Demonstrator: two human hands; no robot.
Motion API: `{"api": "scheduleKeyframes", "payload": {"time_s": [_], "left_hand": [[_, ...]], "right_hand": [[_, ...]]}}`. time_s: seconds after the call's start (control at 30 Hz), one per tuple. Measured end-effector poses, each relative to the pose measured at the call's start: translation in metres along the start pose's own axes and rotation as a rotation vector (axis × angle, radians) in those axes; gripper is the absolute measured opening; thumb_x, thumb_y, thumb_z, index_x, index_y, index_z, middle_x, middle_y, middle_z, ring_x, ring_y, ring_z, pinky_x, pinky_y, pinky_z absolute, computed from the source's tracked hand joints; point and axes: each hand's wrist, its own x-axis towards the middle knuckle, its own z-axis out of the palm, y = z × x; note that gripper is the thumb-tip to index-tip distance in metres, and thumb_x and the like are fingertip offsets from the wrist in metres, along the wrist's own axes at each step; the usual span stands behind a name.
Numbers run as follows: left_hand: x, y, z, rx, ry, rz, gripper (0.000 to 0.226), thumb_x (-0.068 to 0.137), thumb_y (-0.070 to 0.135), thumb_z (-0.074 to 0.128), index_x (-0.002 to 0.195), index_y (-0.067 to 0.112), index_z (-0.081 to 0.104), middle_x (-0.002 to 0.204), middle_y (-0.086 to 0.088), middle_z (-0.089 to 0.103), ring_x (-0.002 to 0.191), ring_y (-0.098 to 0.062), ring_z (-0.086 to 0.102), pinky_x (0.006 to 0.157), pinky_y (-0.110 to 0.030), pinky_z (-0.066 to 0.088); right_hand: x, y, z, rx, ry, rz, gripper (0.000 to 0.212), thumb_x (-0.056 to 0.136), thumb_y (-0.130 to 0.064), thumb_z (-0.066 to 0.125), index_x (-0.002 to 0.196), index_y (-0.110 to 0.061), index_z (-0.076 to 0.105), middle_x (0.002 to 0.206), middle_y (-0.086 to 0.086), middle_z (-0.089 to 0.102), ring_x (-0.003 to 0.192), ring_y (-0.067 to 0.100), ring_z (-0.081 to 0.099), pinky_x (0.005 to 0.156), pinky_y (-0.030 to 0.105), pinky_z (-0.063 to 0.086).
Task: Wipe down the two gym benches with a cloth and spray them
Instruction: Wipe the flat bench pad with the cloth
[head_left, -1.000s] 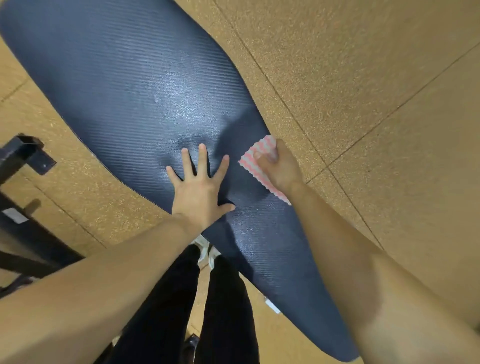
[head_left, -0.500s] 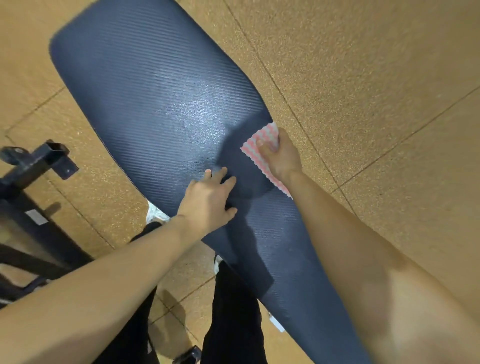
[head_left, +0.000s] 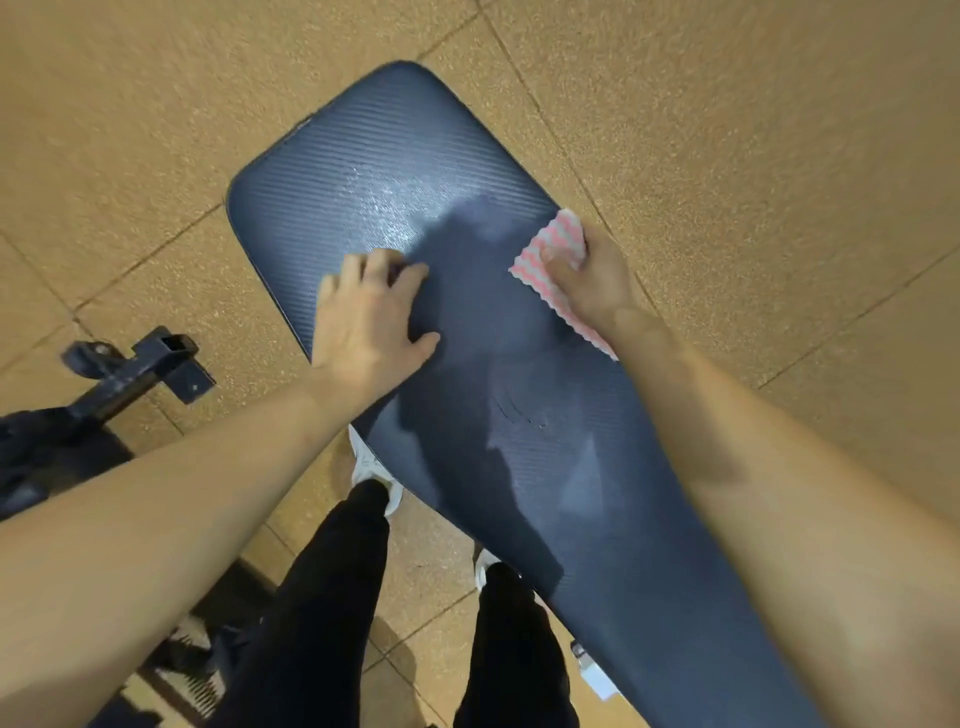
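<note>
A dark navy padded gym bench (head_left: 395, 171) runs from the upper middle to the lower right, and its surface looks wet and shiny near the far end. My right hand (head_left: 592, 286) holds a pink-and-white striped cloth (head_left: 561, 239) against the bench's right edge, fingers curled over it. My left hand (head_left: 371, 322) rests on the pad by its left edge with bent fingers and fingertips on the surface, holding nothing. No spray bottle or second bench is in view.
Tan speckled floor tiles (head_left: 753, 130) surround the bench. A black metal frame (head_left: 140, 364) stands on the floor at the left. My legs in black trousers (head_left: 332, 597) and white shoes (head_left: 371, 467) stand beside the bench's near left side.
Both hands have slid along the pad toward its far end, which is now in view. My left hand's fingers went from spread flat to bent. The cloth stayed under my right hand.
</note>
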Motion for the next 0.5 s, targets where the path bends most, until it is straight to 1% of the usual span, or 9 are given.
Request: {"api": "scheduleKeyframes", "payload": {"time_s": [0.03,0.1,0.13,0.17,0.23,0.33,0.37,0.47,0.5], "left_hand": [[0.005,-0.010,-0.003,0.001,0.026,-0.052,0.078,0.074,0.058,0.076,0.140,0.024,0.051,0.143,-0.007,0.047,0.128,-0.036,0.040,0.101,-0.050,0.037],[0.013,-0.030,-0.007,-0.004,0.044,-0.135,0.088,0.070,0.065,0.077,0.143,0.025,0.046,0.149,-0.008,0.041,0.136,-0.038,0.035,0.106,-0.053,0.036],[0.016,-0.038,-0.008,-0.007,0.035,-0.153,0.090,0.070,0.067,0.076,0.144,0.026,0.045,0.151,-0.008,0.040,0.138,-0.038,0.034,0.108,-0.054,0.037],[0.019,-0.043,-0.008,-0.008,0.024,-0.153,0.090,0.071,0.069,0.075,0.145,0.028,0.044,0.152,-0.007,0.039,0.139,-0.038,0.033,0.108,-0.055,0.038],[0.021,-0.050,-0.007,0.005,0.014,-0.128,0.089,0.074,0.070,0.073,0.148,0.029,0.043,0.154,-0.005,0.038,0.140,-0.038,0.034,0.108,-0.054,0.039],[0.019,-0.056,-0.004,0.032,0.019,-0.100,0.089,0.078,0.072,0.067,0.152,0.032,0.040,0.158,-0.003,0.038,0.143,-0.036,0.033,0.108,-0.052,0.040],[0.019,-0.059,-0.003,0.026,0.017,-0.089,0.088,0.080,0.073,0.066,0.154,0.032,0.039,0.159,-0.002,0.037,0.145,-0.035,0.033,0.109,-0.052,0.039],[0.017,-0.072,0.000,0.008,-0.012,-0.026,0.088,0.083,0.073,0.062,0.157,0.033,0.036,0.164,0.000,0.035,0.149,-0.034,0.030,0.111,-0.053,0.039],[0.016,-0.077,0.001,0.003,-0.017,-0.002,0.088,0.083,0.072,0.063,0.157,0.032,0.037,0.164,0.000,0.035,0.149,-0.033,0.031,0.109,-0.053,0.041]], "right_hand": [[0.008,-0.012,0.003,-0.013,-0.014,-0.019,0.033,0.085,-0.052,0.060,0.116,-0.041,0.058,0.109,-0.015,0.067,0.107,0.016,0.066,0.096,0.036,0.052],[0.025,-0.033,0.012,-0.046,-0.023,-0.034,0.038,0.082,-0.063,0.055,0.118,-0.051,0.054,0.114,-0.017,0.068,0.111,0.014,0.065,0.102,0.038,0.049],[0.035,-0.042,0.017,-0.069,-0.037,-0.044,0.044,0.083,-0.066,0.052,0.123,-0.049,0.054,0.117,-0.017,0.067,0.112,0.012,0.064,0.104,0.038,0.047],[0.044,-0.049,0.022,-0.086,-0.050,-0.059,0.050,0.084,-0.066,0.051,0.129,-0.044,0.054,0.120,-0.017,0.066,0.113,0.011,0.062,0.105,0.039,0.046],[0.058,-0.069,0.029,-0.080,-0.049,-0.085,0.057,0.084,-0.067,0.051,0.131,-0.035,0.056,0.124,-0.011,0.066,0.116,0.014,0.063,0.106,0.043,0.047],[0.073,-0.096,0.039,-0.101,-0.058,-0.123,0.051,0.089,-0.059,0.054,0.129,-0.027,0.059,0.117,-0.005,0.069,0.110,0.020,0.065,0.100,0.042,0.050],[0.079,-0.102,0.043,-0.107,-0.071,-0.137,0.048,0.090,-0.057,0.055,0.129,-0.029,0.058,0.115,-0.006,0.070,0.108,0.020,0.065,0.099,0.042,0.051],[0.092,-0.123,0.051,-0.078,-0.096,-0.147,0.055,0.085,-0.069,0.055,0.130,-0.038,0.055,0.115,-0.010,0.070,0.108,0.017,0.066,0.099,0.044,0.052],[0.092,-0.131,0.053,-0.087,-0.110,-0.174,0.053,0.087,-0.068,0.056,0.130,-0.036,0.055,0.115,-0.010,0.069,0.108,0.017,0.066,0.100,0.043,0.051]]}}
